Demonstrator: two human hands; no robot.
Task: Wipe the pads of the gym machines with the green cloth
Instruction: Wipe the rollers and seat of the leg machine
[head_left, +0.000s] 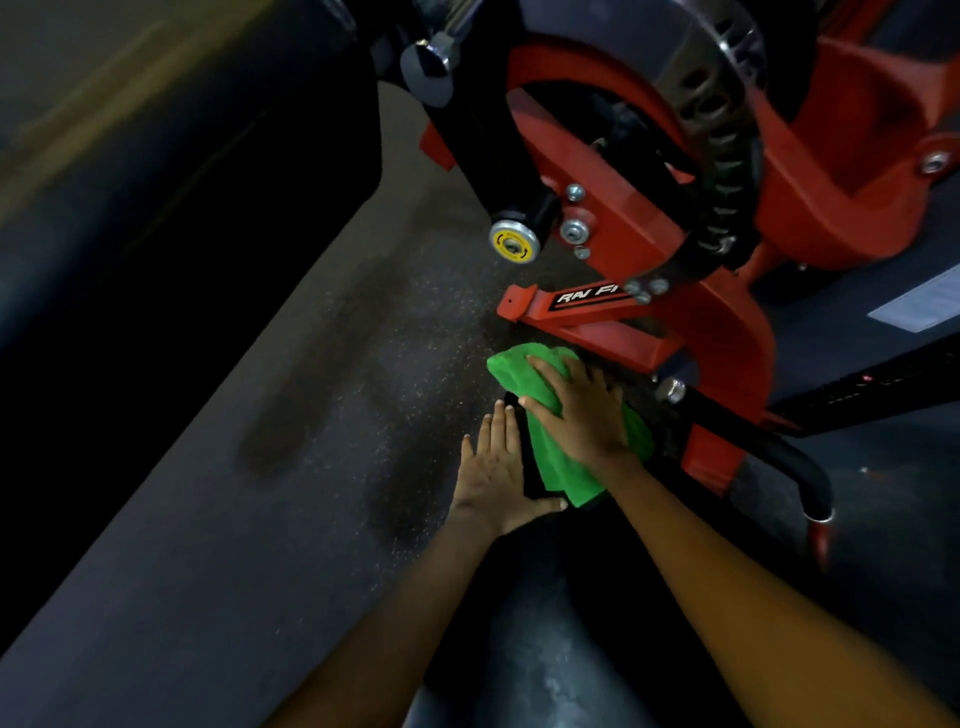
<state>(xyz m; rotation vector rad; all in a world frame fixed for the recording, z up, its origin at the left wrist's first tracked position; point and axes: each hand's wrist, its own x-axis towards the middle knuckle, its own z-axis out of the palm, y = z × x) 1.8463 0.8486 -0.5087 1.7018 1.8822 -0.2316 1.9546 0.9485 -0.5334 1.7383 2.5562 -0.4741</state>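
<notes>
Looks like mid-wipe on one pad. The right hand (582, 410) lies flat on the green cloth (558, 457), fingers spread and pressing it down rather than gripping it. The cloth sits bunched on top of a small black pad (530, 467) low down by the red frame (691, 322) of the machine. The left hand (493, 473) rests open along the pad's left edge, thumb touching its near edge, probably steadying it. No telling how much of this pad is clean already; it's too dark. Other pads likely remain to be done.
</notes>
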